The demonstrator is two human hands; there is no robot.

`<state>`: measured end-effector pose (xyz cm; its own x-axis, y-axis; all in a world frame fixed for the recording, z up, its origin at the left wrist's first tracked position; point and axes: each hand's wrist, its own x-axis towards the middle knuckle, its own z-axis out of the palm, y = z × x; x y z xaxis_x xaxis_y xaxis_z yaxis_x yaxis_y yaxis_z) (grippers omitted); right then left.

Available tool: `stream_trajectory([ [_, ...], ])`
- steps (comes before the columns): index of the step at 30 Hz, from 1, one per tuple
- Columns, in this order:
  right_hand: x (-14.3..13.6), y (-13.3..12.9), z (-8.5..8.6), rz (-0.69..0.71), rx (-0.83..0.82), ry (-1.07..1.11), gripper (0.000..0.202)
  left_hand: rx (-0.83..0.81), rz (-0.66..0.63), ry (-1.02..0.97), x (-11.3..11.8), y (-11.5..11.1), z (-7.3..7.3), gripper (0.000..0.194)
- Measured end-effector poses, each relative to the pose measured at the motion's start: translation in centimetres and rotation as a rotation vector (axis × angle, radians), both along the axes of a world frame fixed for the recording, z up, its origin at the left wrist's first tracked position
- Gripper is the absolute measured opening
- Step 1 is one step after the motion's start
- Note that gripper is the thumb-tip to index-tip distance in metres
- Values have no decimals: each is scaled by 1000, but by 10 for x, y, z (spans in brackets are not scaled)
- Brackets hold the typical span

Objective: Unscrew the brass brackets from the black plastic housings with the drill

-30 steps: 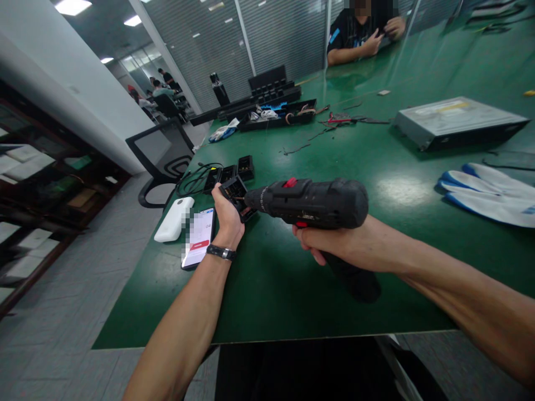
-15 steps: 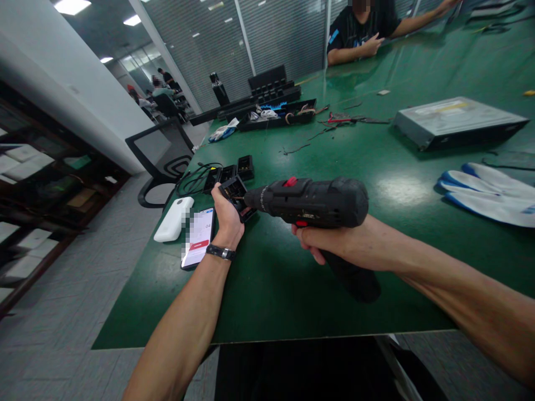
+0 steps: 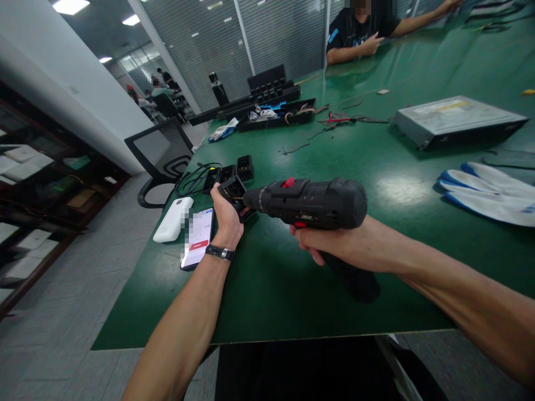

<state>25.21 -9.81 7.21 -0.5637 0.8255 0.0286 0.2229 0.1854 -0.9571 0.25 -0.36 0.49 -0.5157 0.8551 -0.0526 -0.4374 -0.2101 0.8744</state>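
Now right hand (image 3: 330, 245) wrapped tight round drill (image 3: 311, 201) grip, bit at 9 o'clock into small black part (image 3: 234, 192). Left hand (image 3: 225, 214) pinching part upright on bench (image 3: 292, 278) edge. Risk: bit slips, jabs my thumb; part twists loose.

Black drill (image 3: 311, 201) held level, tip in small black part (image 3: 234, 192)
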Motion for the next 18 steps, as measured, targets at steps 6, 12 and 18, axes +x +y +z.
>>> stream_trajectory([
  [6, 1, 1, 1, 9, -6, -8, 9, -19, 11, 2, -1, 1, -1, 47],
  [12, 1, -2, 6, 8, -21, -16, 11, -3, 7, -4, 1, 0, 2, 43],
  [18, 2, -2, 5, 11, -37, -22, 11, -12, 14, 0, 0, 1, 1, 46],
])
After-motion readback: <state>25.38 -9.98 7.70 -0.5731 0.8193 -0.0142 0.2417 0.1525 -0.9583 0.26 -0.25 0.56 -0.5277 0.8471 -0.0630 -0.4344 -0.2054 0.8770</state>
